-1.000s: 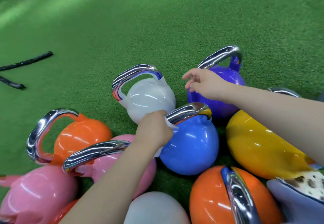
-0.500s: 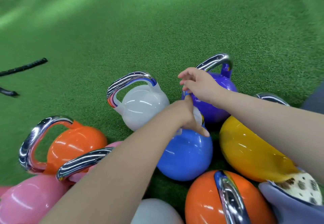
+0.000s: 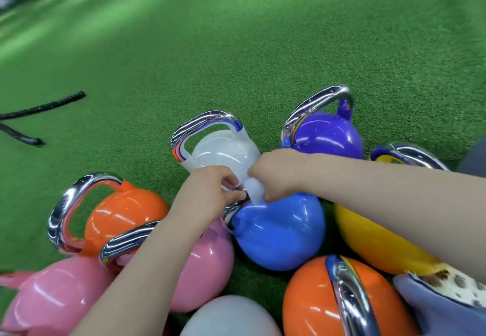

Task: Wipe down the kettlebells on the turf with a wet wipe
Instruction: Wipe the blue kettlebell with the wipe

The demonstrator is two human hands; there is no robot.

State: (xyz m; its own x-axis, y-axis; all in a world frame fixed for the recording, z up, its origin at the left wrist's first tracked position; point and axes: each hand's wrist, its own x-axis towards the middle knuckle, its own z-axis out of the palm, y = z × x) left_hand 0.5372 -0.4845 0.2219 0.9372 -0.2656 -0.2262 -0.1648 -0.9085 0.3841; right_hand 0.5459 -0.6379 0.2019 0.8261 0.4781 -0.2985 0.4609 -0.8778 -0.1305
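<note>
**Both hands meet on the wipe at the blue kettlebell's handle**

Nine kettlebells crowd the near part of the turf point(image 3: 236, 46): one blue kettlebell point(image 3: 281, 233) in the middle, one clear-white kettlebell point(image 3: 223, 151) behind it, one purple kettlebell point(image 3: 328, 136), one yellow kettlebell point(image 3: 373, 241), two orange ones, two pink ones and one pale grey one.

The left hand point(image 3: 207, 196) is curled, its fingertips pinching at the chrome handle of the blue kettlebell, just beside the wet wipe point(image 3: 254, 191). The right hand point(image 3: 278, 172) is curled round the wipe, which shows as a small white wad pressed against the top of the blue kettlebell where the handle joins the body.

Most of that handle is hidden under the two hands. The nearest pink, grey and orange kettlebells are cut off by the bottom edge, and the yellow one is partly covered by the right forearm. Whether the left fingertips also touch the wipe cannot be made out.

Two black rope ends point(image 3: 42, 105) lie on the turf at the left edge. A grey garment with a spotted patch point(image 3: 447, 306) fills the bottom right corner.
</note>
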